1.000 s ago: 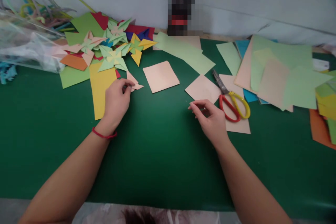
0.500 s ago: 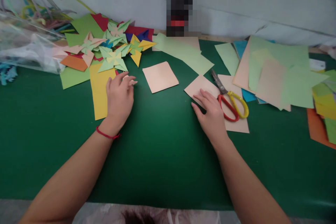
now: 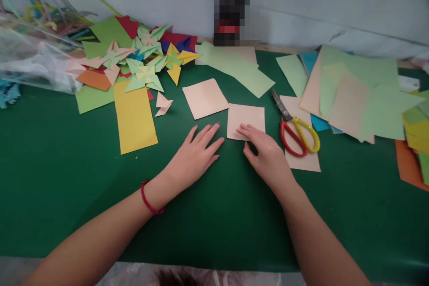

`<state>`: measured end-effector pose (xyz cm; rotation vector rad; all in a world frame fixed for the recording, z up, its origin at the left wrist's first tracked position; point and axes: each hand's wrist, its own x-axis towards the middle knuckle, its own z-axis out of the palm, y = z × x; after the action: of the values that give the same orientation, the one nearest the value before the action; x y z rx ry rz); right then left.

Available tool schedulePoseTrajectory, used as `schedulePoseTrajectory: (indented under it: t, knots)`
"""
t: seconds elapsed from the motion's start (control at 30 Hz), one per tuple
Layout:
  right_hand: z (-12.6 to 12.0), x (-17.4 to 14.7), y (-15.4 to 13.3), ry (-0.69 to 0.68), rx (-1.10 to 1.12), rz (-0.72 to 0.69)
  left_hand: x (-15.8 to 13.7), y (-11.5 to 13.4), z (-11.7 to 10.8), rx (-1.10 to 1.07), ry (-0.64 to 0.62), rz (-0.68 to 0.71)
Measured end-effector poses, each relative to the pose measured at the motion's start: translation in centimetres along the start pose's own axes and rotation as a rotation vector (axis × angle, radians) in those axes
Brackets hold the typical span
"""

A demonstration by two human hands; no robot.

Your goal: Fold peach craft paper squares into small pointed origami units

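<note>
The right hand (image 3: 264, 154) is resting its loosely bent fingers on a pale pink square paper sheet (image 3: 246, 115), its thumb parted from them near the closest edge. The left hand (image 3: 197, 154) is holding nothing, its fingers extended and slightly spread just beside that sheet. The sheet is lying on the green desk (image 3: 201, 228), left of the red-and-yellow-handled metal scissors (image 3: 286, 115).

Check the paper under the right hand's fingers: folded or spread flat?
Spread flat: the paper shows straight edges and no visible crease or raised flap. The right hand hides its lower right corner; cannot tell there.
</note>
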<state>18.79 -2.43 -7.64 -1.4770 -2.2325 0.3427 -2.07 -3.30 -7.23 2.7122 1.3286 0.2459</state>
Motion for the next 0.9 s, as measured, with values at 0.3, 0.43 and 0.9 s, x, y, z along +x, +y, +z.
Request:
schedulePoseTrajectory:
  t: [0.3, 0.43, 0.9]
  knots:
    - [0.5, -0.3, -0.5, 0.068, -0.001, 0.055, 0.6, 0.0, 1.2, -0.030, -0.010, 0.095]
    - [0.6, -0.4, -0.9, 0.069, -0.019, 0.056, 0.9, -0.1, 1.5, -0.053, -0.019, 0.125]
    - [-0.2, -0.7, -1.0, 0.102, -0.051, 0.134, 0.9, -0.3, 0.6, -0.179, 0.159, 0.265]
